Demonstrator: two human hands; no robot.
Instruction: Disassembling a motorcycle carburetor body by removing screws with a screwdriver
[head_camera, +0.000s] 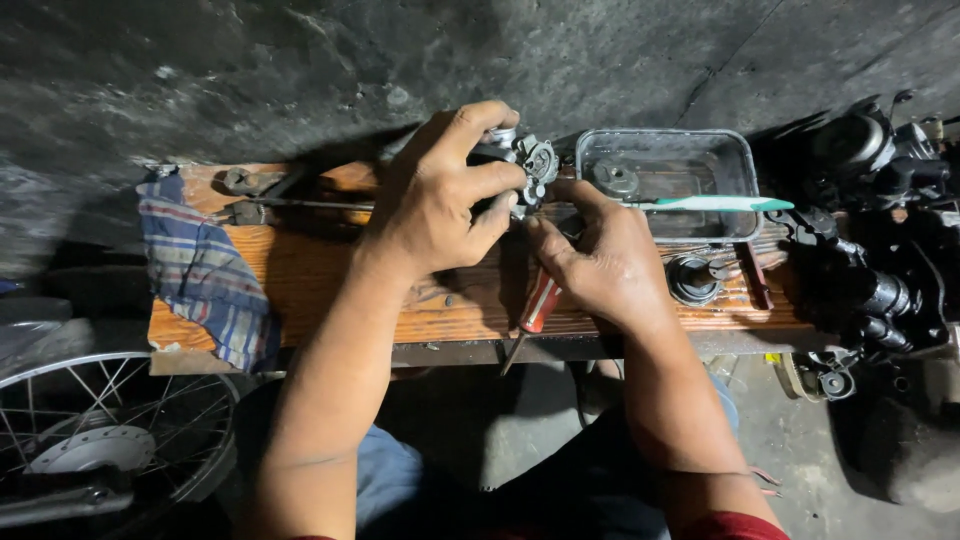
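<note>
Grey metal carburettor (520, 170): left hand (440, 195), fingers clamped round it, steadies it above bench (320, 270); right hand (600, 260) grips red-handled screwdriver (537, 305) just below it.

At nine o'clock a striped rag (205, 270) hangs over the end of my wooden bench (320, 270), pliers (250, 197) just beyond it. At two o'clock a clear tray (668, 182) carries a green toothbrush (715, 204). An engine (880, 250) sits at three, a spoked wheel (100, 430) at eight.
</note>
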